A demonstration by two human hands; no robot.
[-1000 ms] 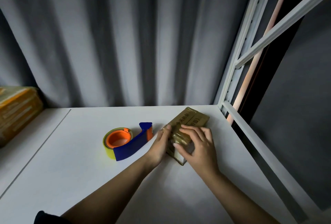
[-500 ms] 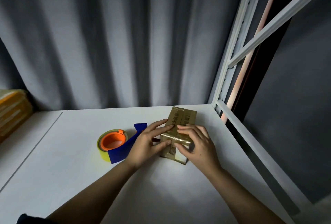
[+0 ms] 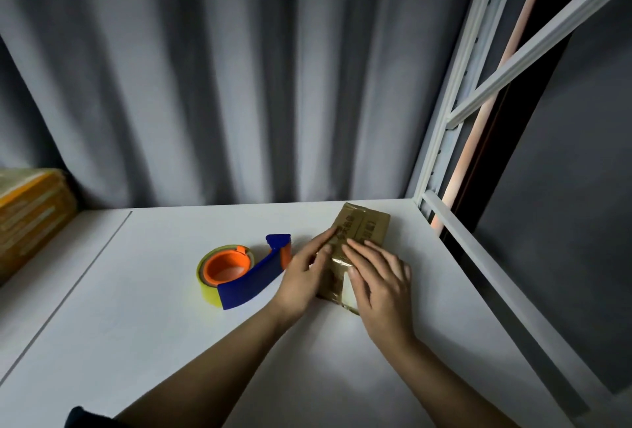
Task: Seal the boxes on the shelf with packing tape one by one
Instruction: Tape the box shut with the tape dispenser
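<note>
Now, line by line:

Box: a small brown cardboard box (image 3: 362, 232) wrapped in glossy clear tape lies flat on the white shelf board (image 3: 143, 318), near its back right corner, its long side running away from the camera; dark print shows on its far top face.

Left hand: the left hand (image 3: 304, 273) rests on the left edge of the box, fingers stretched out and lying flat, fingertips on the top face and the thumb side against the box's flank; it presses, it does not curl round anything.

Right hand: the right hand (image 3: 383, 280) lies palm down over the near half of the box, fingers straight and slightly spread, pressing the tape on top; it covers most of the near end.

Hands together: the fingertips of the two hands nearly meet over the middle of the box.

Tape dispenser: a yellow tape roll on an orange hub with a blue plastic handle and cutter (image 3: 239, 273) lies on the shelf board just left of the left hand, cutter end toward the box; whether it touches the hand cannot be told.

Other boxes: a stack of yellow-brown taped cartons (image 3: 27, 212) sits at the far left edge, well apart.

Backdrop: a grey pleated curtain (image 3: 212, 78) hangs behind the shelf; a white metal upright with braces (image 3: 448, 119) stands at the right.
</note>
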